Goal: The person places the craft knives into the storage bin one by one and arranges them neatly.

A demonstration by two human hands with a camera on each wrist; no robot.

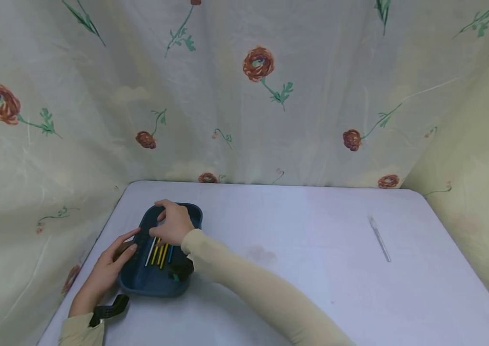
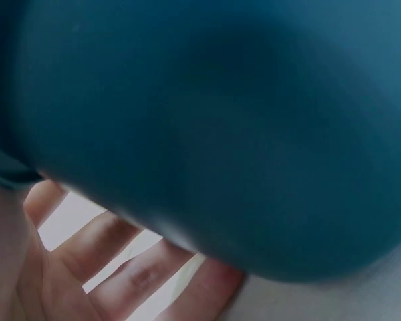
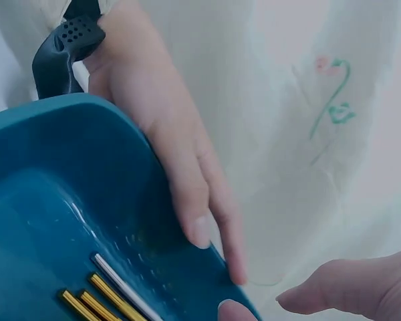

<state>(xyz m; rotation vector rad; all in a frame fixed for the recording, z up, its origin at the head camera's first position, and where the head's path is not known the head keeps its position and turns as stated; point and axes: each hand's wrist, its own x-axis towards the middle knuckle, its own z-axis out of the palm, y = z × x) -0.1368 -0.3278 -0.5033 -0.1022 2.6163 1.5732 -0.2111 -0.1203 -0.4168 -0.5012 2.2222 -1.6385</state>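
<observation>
A dark blue rounded tray lies at the left of the table. Several slim metallic sticks, silver, yellow and blue, lie side by side in it; a silver stick and a gold stick show closely in the right wrist view. My left hand holds the tray's left side, thumb at the rim and fingers along the outer wall. Above the tray, my right hand has its thumb and a finger apart, with nothing seen between them. It hides the sticks' upper ends in the head view.
A slim grey stick with a pale, clear end lies at the right of the white table. Flowered curtains hang behind and beside the table. A black wrist camera overlaps the tray's lower right in the head view.
</observation>
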